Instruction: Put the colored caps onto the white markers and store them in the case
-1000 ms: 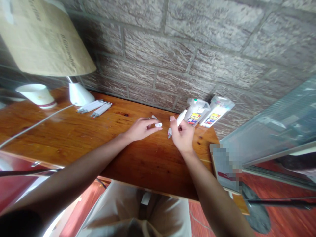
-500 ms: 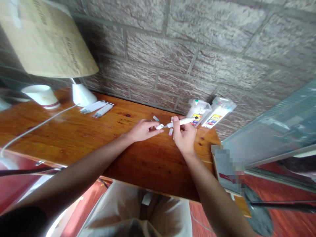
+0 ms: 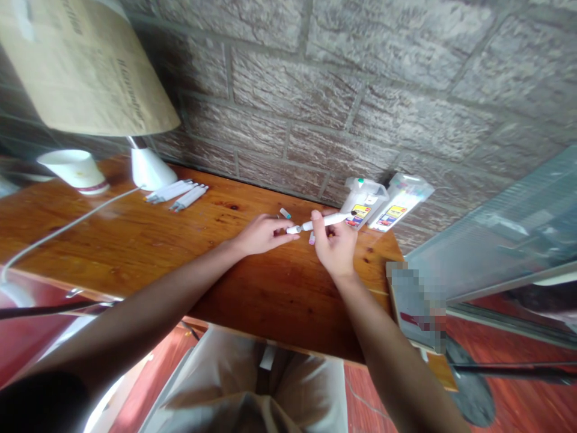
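My right hand [image 3: 334,240] grips a white marker [image 3: 331,221] with a dark far end, its other end pointing left. Between the fingertips of my left hand [image 3: 265,235] is a small white cap [image 3: 293,230], close against the marker's left end; whether they touch I cannot tell. A loose cap with a teal band [image 3: 285,213] lies on the wooden table [image 3: 270,294] just beyond my left fingers. Another cap with a pink end [image 3: 312,239] lies beside my right hand, partly hidden by it.
Several white markers [image 3: 188,197] lie near the base of a lamp [image 3: 151,169], with a paper cup [image 3: 74,171] to its left. Two clear plastic marker cases [image 3: 366,201] stand at the back right by the stone wall [image 3: 270,90]. A white cord [image 3: 72,225] crosses the left side.
The white marker has shifted slightly left with my right hand, narrowing the gap to the cap. The cap in my left hand has turned more in line with the marker.
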`<state>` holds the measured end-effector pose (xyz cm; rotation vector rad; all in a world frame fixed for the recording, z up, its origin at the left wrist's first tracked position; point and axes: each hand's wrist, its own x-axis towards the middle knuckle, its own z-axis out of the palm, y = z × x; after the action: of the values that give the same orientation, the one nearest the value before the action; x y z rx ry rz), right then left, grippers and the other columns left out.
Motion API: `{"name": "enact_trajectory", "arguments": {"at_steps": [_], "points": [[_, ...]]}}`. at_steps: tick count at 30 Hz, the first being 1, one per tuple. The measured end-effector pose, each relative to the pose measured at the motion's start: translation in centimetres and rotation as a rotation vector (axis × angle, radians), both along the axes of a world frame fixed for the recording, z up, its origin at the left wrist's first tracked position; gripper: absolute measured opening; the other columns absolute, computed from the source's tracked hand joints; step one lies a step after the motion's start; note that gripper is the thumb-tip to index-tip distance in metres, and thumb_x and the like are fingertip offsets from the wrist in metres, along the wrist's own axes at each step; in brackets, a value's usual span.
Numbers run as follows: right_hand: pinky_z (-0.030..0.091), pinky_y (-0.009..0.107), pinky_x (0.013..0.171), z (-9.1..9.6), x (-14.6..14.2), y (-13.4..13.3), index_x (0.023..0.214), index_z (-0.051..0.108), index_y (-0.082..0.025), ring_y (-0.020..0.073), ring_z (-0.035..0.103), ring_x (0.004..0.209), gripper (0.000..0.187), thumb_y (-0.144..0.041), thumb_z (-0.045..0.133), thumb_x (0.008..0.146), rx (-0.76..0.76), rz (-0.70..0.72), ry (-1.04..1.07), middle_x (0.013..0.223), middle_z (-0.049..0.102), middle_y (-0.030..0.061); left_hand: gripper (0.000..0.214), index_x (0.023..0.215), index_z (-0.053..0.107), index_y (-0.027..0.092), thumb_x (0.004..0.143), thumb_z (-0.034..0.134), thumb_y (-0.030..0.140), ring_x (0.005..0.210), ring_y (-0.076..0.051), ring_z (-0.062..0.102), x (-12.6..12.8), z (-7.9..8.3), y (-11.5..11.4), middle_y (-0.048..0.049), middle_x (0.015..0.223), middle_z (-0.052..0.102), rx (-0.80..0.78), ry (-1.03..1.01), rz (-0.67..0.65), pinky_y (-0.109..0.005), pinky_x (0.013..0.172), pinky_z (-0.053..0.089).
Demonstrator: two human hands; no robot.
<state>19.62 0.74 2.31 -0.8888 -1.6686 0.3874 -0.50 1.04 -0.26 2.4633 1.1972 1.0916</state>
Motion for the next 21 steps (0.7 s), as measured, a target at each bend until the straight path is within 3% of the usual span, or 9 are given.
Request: {"name": "enact_trajectory", "arguments": {"at_steps": [5, 9, 13, 17, 21], "points": [[0.048, 0.029, 0.065, 0.6, -0.2, -0.4, 0.08, 0.071, -0.024, 0.0155, 0.06, 0.057, 0.025, -0.044, 0.064, 0.093, 0.028, 0.002, -0.042, 0.064, 0.068, 0.0014, 0.03, 0.091, 0.073, 0.017, 0.097, 0.059, 0.043, 0.056, -0.009, 0.052, 0.0, 0.1, 0.0, 0.0007, 0.071, 0.068, 0.008, -0.005, -0.018, -0.02, 0.059, 0.038], [0.05, 0.031, 0.07, 1.2, 0.3, -0.4, 0.085, 0.072, -0.023, 0.0168, 0.064, 0.065, 0.026, -0.045, 0.062, 0.094, 0.109, -0.098, -0.036, 0.081, 0.074, 0.0057, 0.032, 0.091, 0.073, 0.018, 0.096, 0.059, 0.046, 0.056, -0.009, 0.052, 0.0, 0.0, 0.0, 0.0007, 0.069, 0.067, 0.015, 0.001, 0.019, -0.021, 0.059, 0.037], [0.047, 0.029, 0.063, 1.6, 1.0, 0.3, 0.084, 0.072, -0.02, 0.0154, 0.062, 0.062, 0.031, -0.046, 0.06, 0.095, 0.083, -0.187, 0.096, 0.077, 0.072, 0.0042, 0.033, 0.091, 0.072, 0.018, 0.097, 0.058, 0.048, 0.057, -0.009, 0.053, 0.0, 0.0, 0.0, 0.0011, 0.068, 0.066, 0.014, 0.003, 0.043, -0.021, 0.059, 0.037], [0.046, 0.028, 0.058, 1.3, 1.0, 0.7, 0.079, 0.071, -0.019, 0.0144, 0.061, 0.058, 0.034, -0.047, 0.061, 0.095, 0.042, -0.16, 0.183, 0.069, 0.069, 0.0025, 0.032, 0.091, 0.072, 0.017, 0.096, 0.059, 0.047, 0.056, -0.009, 0.051, 0.0, 0.0, -0.1, 0.0019, 0.066, 0.065, 0.0, -0.016, 0.052, -0.021, 0.059, 0.036], [0.05, 0.03, 0.065, 0.8, 0.6, 0.2, 0.078, 0.072, -0.021, 0.0161, 0.065, 0.064, 0.035, -0.045, 0.057, 0.097, 0.067, -0.085, 0.093, 0.076, 0.074, 0.0047, 0.031, 0.09, 0.071, 0.017, 0.095, 0.061, 0.046, 0.054, -0.008, 0.049, 0.0, 0.1, -0.1, 0.0027, 0.065, 0.063, -0.02, -0.018, 0.057, -0.02, 0.058, 0.035]]}}
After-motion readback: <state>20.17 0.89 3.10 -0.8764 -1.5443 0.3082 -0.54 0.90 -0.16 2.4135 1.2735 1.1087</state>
